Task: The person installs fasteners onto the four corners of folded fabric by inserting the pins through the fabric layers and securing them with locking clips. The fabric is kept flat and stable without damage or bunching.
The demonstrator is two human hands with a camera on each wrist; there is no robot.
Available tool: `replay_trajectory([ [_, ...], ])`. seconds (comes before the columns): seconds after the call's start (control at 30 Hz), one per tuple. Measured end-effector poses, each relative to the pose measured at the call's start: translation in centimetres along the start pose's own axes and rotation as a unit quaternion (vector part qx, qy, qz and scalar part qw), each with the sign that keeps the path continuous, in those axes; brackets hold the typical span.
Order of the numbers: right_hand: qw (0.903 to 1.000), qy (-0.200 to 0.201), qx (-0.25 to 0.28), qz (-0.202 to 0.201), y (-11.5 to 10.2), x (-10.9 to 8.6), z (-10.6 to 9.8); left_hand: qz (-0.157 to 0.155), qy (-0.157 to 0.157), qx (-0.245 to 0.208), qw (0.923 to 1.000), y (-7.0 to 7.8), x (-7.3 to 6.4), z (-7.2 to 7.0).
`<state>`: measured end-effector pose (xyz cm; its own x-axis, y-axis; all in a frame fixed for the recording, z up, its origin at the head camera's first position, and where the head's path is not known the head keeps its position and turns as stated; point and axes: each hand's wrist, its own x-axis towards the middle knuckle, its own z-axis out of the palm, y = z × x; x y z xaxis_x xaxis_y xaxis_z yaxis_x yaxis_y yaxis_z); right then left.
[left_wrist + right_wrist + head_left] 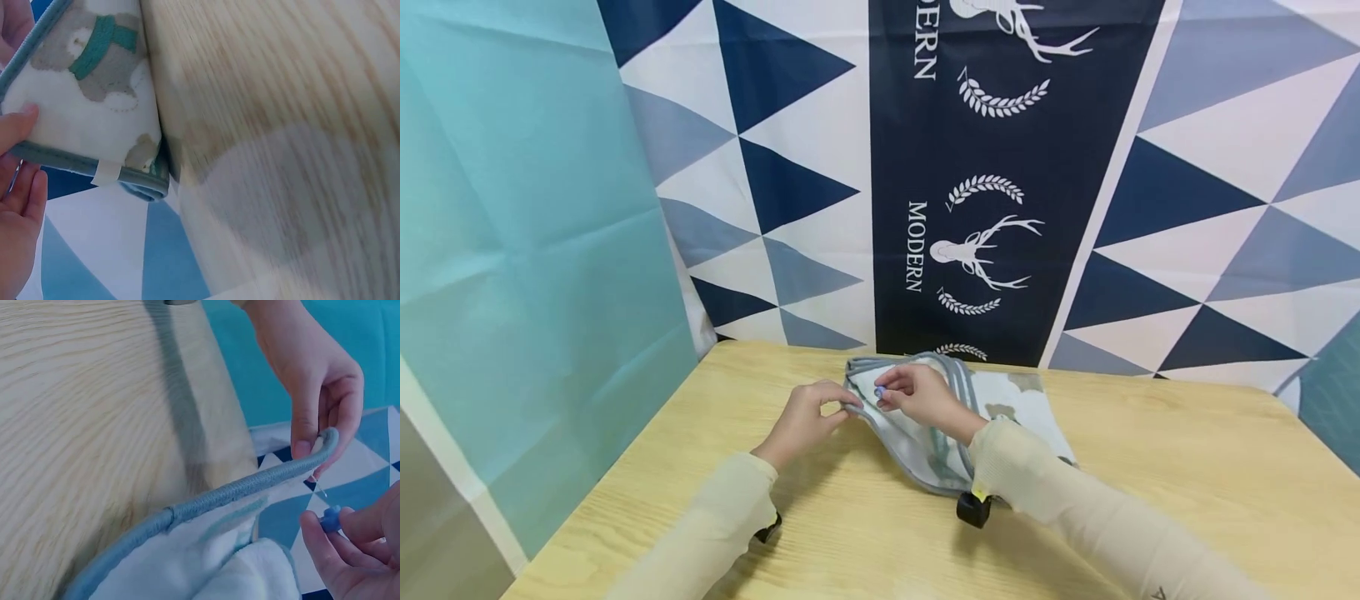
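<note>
A fleecy white blanket (917,446) with bears and grey-blue edging lies folded near the table's far edge. My left hand (808,417) pinches its left corner between thumb and fingers, lifting the edging a little; a white tag (107,173) sticks out along the edging in the left wrist view. Above the blanket, just right of that corner, my right hand (928,400) pinches a small blue knob (331,519) between thumb and fingertip. A thin shiny line shows between knob and corner in the right wrist view; whether it joins the knob I cannot tell.
The pale wooden table (1187,483) stretches out on both sides of the blanket. Behind it hangs a patterned curtain (805,117) with triangles and deer heads. A turquoise sheet (535,250) hangs along the left edge. Dark wrist cameras (973,509) sit under the sleeves.
</note>
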<state>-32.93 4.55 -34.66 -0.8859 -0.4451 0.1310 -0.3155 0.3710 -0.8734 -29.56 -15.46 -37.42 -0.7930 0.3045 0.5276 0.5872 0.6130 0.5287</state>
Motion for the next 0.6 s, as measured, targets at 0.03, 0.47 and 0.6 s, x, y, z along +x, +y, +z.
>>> replay_trajectory([
  [0.03,0.9998,0.001,0.016,0.013,0.1,0.2,0.1,-0.001,0.001,-0.002,1.0000,0.0,-0.1,0.1],
  [0.47,0.9954,-0.016,0.083,0.046,0.6,1.2,0.4,0.013,0.020,0.001,0.9997,-0.3,0.1,0.3],
  [0.6,0.9954,-0.024,0.081,0.045,0.7,1.3,0.5,0.011,0.012,0.003,0.9999,-0.4,0.1,0.4],
])
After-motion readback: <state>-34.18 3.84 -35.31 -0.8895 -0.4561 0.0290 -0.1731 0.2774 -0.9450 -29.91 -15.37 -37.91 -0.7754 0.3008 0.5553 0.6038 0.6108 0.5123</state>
